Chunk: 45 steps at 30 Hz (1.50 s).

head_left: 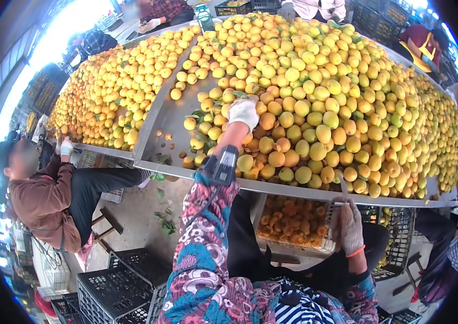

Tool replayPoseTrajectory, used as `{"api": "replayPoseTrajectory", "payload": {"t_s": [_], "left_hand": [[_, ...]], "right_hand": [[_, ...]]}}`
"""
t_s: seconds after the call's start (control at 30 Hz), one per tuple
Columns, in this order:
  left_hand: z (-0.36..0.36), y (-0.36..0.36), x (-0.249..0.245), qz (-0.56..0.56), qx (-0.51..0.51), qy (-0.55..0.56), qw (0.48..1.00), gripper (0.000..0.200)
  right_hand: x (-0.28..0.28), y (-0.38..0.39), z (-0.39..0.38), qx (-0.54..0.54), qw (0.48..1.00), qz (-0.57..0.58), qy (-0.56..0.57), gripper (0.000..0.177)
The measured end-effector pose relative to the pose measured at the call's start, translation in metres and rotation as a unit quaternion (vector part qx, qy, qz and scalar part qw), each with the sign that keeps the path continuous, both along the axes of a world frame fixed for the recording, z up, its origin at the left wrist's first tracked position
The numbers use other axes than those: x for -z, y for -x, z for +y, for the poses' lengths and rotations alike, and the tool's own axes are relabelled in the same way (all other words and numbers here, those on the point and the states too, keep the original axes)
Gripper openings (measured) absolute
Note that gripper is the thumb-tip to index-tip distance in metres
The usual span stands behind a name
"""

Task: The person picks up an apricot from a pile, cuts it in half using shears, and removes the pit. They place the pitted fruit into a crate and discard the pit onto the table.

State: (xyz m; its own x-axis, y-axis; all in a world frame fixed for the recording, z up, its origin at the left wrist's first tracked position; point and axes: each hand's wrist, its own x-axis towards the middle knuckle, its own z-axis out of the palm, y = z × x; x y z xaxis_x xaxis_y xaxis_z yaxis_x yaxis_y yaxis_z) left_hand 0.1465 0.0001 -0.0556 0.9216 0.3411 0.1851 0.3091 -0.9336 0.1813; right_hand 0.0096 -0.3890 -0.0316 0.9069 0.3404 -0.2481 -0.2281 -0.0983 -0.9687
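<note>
My left hand [244,112], in a white glove, reaches over the metal table's rim [293,190] and rests on a big heap of yellow-orange apricots [315,92]. Its fingers curl down among the fruit, so what they hold is hidden. A black device [221,164] is strapped to that forearm. My right hand [349,227], in a grey glove, is below the table's front edge, closed around a thin stick [343,186] that points up. It hovers beside a white crate [323,245] of darker orange apricots under the table.
A metal divider [158,102] splits off a second apricot heap [115,92] at left. A seated person in a brown jacket [45,200] has a gloved hand [66,147] at that edge. Black crates [115,291] stand lower left. More people work at the far side.
</note>
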Motion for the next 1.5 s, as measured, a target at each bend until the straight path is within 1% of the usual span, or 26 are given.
{"api": "replayPoseTrajectory", "payload": {"t_s": [0.1,0.13,0.23,0.27,0.3,0.37,0.4,0.43,0.47,0.5,0.53,0.57,0.6,0.7,0.73,0.8,0.83,0.87,0.97,1.07,1.17,1.2,1.23,1.33,1.43,1.5], "left_hand": [[0.001,-0.012,-0.015,0.085,0.038,-0.019,0.995,0.037],[0.003,-0.013,-0.013,0.073,0.058,-0.025,0.995,0.04],[-0.003,0.004,-0.014,-0.011,0.044,-0.013,0.999,0.038],[0.001,0.01,-0.008,-0.074,0.064,0.024,0.995,0.046],[-0.003,0.018,-0.008,-0.144,0.073,0.109,0.981,0.05],[-0.011,0.038,-0.008,-0.277,0.088,0.273,0.917,0.057],[-0.015,0.037,0.008,-0.337,0.122,0.357,0.862,0.06],[-0.027,0.04,0.006,-0.393,0.156,0.437,0.794,0.062],[-0.038,0.045,0.005,-0.447,0.184,0.396,0.78,0.065],[-0.056,0.062,-0.017,-0.499,0.209,0.354,0.763,0.067],[-0.07,0.078,-0.02,-0.44,0.201,0.53,0.696,0.067],[-0.071,0.085,-0.014,-0.373,0.25,0.652,0.611,0.062],[-0.073,0.092,-0.008,-0.298,0.266,0.76,0.512,0.058],[-0.089,0.122,-0.03,-0.257,0.223,0.823,0.455,0.055],[-0.088,0.124,-0.026,-0.244,0.22,0.838,0.435,0.055],[-0.087,0.129,-0.03,-0.235,0.229,0.853,0.407,0.055],[-0.085,0.131,-0.034,-0.231,0.235,0.859,0.393,0.055],[-0.086,0.135,-0.036,-0.233,0.231,0.873,0.362,0.056],[-0.081,0.134,-0.036,-0.24,0.266,0.876,0.322,0.057],[-0.072,0.129,-0.029,-0.213,0.259,0.84,0.427,0.058],[-0.064,0.133,-0.035,-0.21,0.221,0.805,0.509,0.055],[-0.067,0.129,-0.033,-0.271,0.218,0.782,0.517,0.052],[-0.066,0.129,-0.03,-0.277,0.228,0.779,0.514,0.051],[-0.062,0.132,-0.031,-0.292,0.253,0.774,0.503,0.049],[-0.059,0.136,-0.034,-0.297,0.262,0.777,0.49,0.047],[-0.059,0.137,-0.035,-0.297,0.266,0.781,0.481,0.045]], "right_hand": [[-0.006,0.012,-0.002,0.024,0.999,0.041,-0.002,0.022],[-0.008,0.014,-0.003,0.03,0.998,0.057,-0.001,0.022],[-0.012,0.013,-0.002,0.048,0.997,0.053,0.005,0.02],[-0.016,0.012,-0.001,0.044,0.998,0.044,0.009,0.02],[-0.023,0.011,0.001,0.039,0.999,0.034,0.014,0.02],[-0.035,0.008,0.01,0.034,0.999,0.003,0.006,0.02],[-0.041,0.006,0.017,0.033,0.999,-0.017,-0.007,0.02],[-0.048,0.001,0.026,0.02,0.999,-0.027,-0.018,0.02],[-0.055,-0.004,0.035,0.007,0.999,-0.036,-0.03,0.02],[-0.063,-0.007,0.046,-0.005,0.998,-0.054,-0.027,0.019],[-0.073,-0.01,0.058,-0.018,0.997,-0.071,-0.022,0.018],[-0.08,-0.011,0.07,-0.031,0.996,-0.088,-0.017,0.017],[-0.084,-0.01,0.08,-0.041,0.993,-0.109,0.001,0.015],[-0.09,-0.007,0.108,-0.073,0.98,-0.177,0.054,0.012],[-0.087,-0.006,0.116,-0.085,0.974,-0.197,0.075,0.011],[-0.084,-0.005,0.127,-0.118,0.955,-0.238,0.129,0.011],[-0.079,-0.006,0.131,-0.121,0.95,-0.253,0.139,0.011],[-0.073,-0.008,0.135,-0.123,0.944,-0.267,0.149,0.011],[-0.068,-0.012,0.141,-0.118,0.931,-0.298,0.177,0.011],[-0.071,-0.016,0.146,-0.105,0.924,-0.315,0.191,0.011],[-0.079,-0.011,0.151,-0.102,0.92,-0.325,0.196,0.01],[-0.083,-0.008,0.154,-0.108,0.912,-0.34,0.203,0.01],[-0.086,-0.006,0.156,-0.113,0.904,-0.355,0.209,0.009],[-0.078,-0.004,0.16,-0.108,0.836,-0.49,0.223,0.012],[-0.084,-0.001,0.163,-0.129,0.834,-0.482,0.234,0.016],[-0.083,-0.002,0.162,-0.142,0.822,-0.486,0.261,0.018]]}}
